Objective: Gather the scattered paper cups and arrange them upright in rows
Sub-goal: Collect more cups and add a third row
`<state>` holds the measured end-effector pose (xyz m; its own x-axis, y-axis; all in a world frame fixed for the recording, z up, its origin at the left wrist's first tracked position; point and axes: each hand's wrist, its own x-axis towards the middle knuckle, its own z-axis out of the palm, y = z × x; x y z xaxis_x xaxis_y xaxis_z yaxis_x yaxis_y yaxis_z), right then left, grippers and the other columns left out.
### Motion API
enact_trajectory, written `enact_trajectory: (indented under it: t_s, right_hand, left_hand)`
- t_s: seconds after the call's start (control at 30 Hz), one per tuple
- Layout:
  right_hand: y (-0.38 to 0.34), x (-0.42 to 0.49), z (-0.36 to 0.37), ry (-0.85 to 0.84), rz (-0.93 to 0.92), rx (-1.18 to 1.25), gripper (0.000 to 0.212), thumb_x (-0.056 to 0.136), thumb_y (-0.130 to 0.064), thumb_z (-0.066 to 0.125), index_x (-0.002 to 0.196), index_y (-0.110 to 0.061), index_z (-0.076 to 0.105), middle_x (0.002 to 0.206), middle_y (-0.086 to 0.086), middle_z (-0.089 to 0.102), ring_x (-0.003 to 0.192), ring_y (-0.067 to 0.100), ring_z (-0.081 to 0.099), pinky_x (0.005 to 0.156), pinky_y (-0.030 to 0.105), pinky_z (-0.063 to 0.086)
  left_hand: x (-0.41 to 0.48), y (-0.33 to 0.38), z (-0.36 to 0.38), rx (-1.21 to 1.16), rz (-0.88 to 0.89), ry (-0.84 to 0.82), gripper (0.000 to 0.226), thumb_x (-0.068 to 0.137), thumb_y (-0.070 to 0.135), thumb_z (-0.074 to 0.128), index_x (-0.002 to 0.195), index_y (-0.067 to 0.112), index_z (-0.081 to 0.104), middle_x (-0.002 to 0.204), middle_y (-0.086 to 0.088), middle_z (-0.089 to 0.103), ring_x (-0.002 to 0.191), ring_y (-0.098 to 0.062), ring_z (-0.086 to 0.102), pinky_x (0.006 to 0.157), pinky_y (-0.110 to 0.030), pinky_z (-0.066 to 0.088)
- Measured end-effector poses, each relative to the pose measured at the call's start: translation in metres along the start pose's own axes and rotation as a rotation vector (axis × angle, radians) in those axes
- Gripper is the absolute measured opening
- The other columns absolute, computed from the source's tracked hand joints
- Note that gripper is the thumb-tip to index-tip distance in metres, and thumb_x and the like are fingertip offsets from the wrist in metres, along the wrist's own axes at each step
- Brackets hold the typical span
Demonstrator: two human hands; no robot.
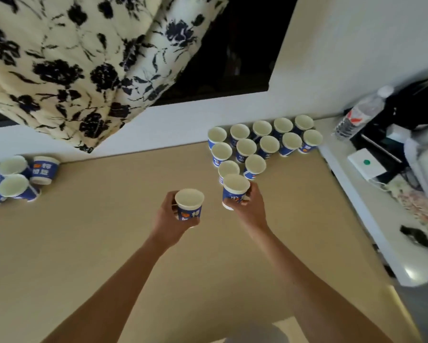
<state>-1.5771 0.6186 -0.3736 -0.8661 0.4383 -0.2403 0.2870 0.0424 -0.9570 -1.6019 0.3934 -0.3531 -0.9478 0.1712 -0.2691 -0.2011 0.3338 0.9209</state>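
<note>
**Q:** State of the hands?

**A:** The left hand (173, 215) grips the first cup (189, 205) round its blue wall, mouth up, over the middle of the tan counter (104, 243). The right hand (251, 206) grips the second cup (235, 191) the same way, mouth up.

**Q:** Position of the second cup?

**A:** At the near edge of the arranged cups (269, 144). It overlaps the closest standing one. I cannot tell whether they touch.

**Q:** The arrangement itself?

**A:** Twelve cups stand upright at the far right of the counter, against the wall. There are five at the back, five in the next row and two in front.

**Q:** Any others?

**A:** The loose cups (13, 186) are bunched at the far left edge, well apart from the rows and partly cut off from view.

**Q:** Surroundings?

**A:** A floral curtain (59, 58) hangs above. A water bottle (361, 112) and a white box (366, 164) are on the right.
</note>
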Motion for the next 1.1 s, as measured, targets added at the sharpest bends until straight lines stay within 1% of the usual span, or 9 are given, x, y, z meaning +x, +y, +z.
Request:
enact_trajectory:
  t_s: [0.13, 0.3, 0.47, 0.53, 0.6, 0.7, 0.8, 0.9, 1.1]
  right_hand:
    - [0.016, 0.020, -0.060, 0.080, 0.020, 0.000, 0.058, 0.061, -0.022, 0.084, 0.111, -0.032, 0.058, 0.101, -0.015, 0.067, 0.088, 0.001, 0.067, 0.070, 0.018, 0.054]
    - [0.030, 0.057, -0.111, 0.120, 0.017, -0.060, 0.060, 0.064, -0.018, 0.086, 0.113, -0.030, 0.055, 0.102, -0.017, 0.065, 0.086, -0.007, 0.064, 0.067, 0.010, 0.051]
    - [0.038, 0.101, -0.131, 0.140, -0.009, -0.123, 0.060, 0.068, -0.015, 0.088, 0.114, -0.026, 0.051, 0.100, -0.017, 0.063, 0.087, -0.008, 0.062, 0.067, 0.007, 0.047]
    - [0.042, 0.117, -0.133, 0.134, -0.024, -0.157, 0.061, 0.069, -0.016, 0.088, 0.115, -0.023, 0.050, 0.102, -0.012, 0.064, 0.087, -0.001, 0.062, 0.070, 0.011, 0.046]
    - [0.047, 0.133, -0.133, 0.109, -0.038, -0.196, 0.060, 0.069, -0.018, 0.088, 0.114, -0.024, 0.049, 0.102, -0.010, 0.063, 0.088, 0.009, 0.062, 0.073, 0.020, 0.046]
    - [0.053, 0.151, -0.132, 0.083, -0.065, -0.233, 0.062, 0.069, -0.018, 0.087, 0.117, -0.026, 0.048, 0.103, -0.010, 0.064, 0.092, 0.015, 0.063, 0.077, 0.029, 0.050]
    - [0.057, 0.161, -0.131, 0.075, -0.088, -0.218, 0.068, 0.068, -0.016, 0.085, 0.122, -0.031, 0.048, 0.102, -0.017, 0.062, 0.089, 0.009, 0.064, 0.078, 0.028, 0.053]
    - [0.063, 0.167, -0.129, 0.080, -0.103, -0.199, 0.069, 0.067, -0.014, 0.085, 0.123, -0.034, 0.049, 0.103, -0.021, 0.061, 0.094, 0.009, 0.063, 0.082, 0.030, 0.055]
    - [0.068, 0.172, -0.127, 0.091, -0.117, -0.177, 0.068, 0.067, -0.015, 0.085, 0.123, -0.032, 0.051, 0.108, -0.019, 0.062, 0.099, 0.008, 0.062, 0.084, 0.030, 0.054]
  left_hand:
    - [0.002, 0.017, 0.052, 0.024, 0.036, -0.046, 0.066, 0.052, 0.020, 0.087, 0.105, 0.041, 0.054, 0.101, 0.027, 0.066, 0.090, 0.004, 0.065, 0.071, -0.009, 0.050]
    - [0.008, 0.031, 0.098, 0.053, 0.055, -0.066, 0.068, 0.057, 0.012, 0.089, 0.111, 0.034, 0.056, 0.103, 0.021, 0.067, 0.091, 0.000, 0.065, 0.072, -0.013, 0.051]
    - [0.011, 0.039, 0.121, 0.057, 0.066, -0.050, 0.069, 0.055, 0.017, 0.085, 0.116, 0.028, 0.056, 0.109, 0.014, 0.068, 0.096, -0.006, 0.065, 0.080, -0.020, 0.052]
    - [0.012, 0.039, 0.125, 0.063, 0.063, -0.039, 0.069, 0.055, 0.016, 0.083, 0.117, 0.027, 0.056, 0.109, 0.014, 0.067, 0.097, -0.007, 0.065, 0.082, -0.022, 0.053]
    - [0.013, 0.038, 0.129, 0.073, 0.062, -0.024, 0.069, 0.056, 0.012, 0.083, 0.118, 0.026, 0.056, 0.109, 0.013, 0.067, 0.098, -0.008, 0.065, 0.083, -0.022, 0.052]
    - [0.013, 0.035, 0.132, 0.093, 0.061, -0.018, 0.070, 0.061, 0.000, 0.086, 0.118, 0.026, 0.056, 0.109, 0.014, 0.067, 0.100, -0.009, 0.065, 0.082, -0.019, 0.052]
    - [0.011, 0.033, 0.132, 0.094, 0.034, -0.013, 0.069, 0.063, -0.002, 0.086, 0.117, 0.028, 0.056, 0.109, 0.016, 0.066, 0.102, -0.010, 0.064, 0.082, -0.020, 0.053]
    - [0.009, 0.033, 0.134, 0.094, 0.026, 0.010, 0.069, 0.062, -0.002, 0.086, 0.117, 0.028, 0.056, 0.109, 0.016, 0.067, 0.102, -0.009, 0.065, 0.084, -0.023, 0.054]
    - [0.005, 0.031, 0.143, 0.109, 0.017, -0.005, 0.069, 0.063, -0.002, 0.085, 0.118, 0.027, 0.056, 0.108, 0.018, 0.066, 0.101, -0.008, 0.064, 0.080, -0.019, 0.054]
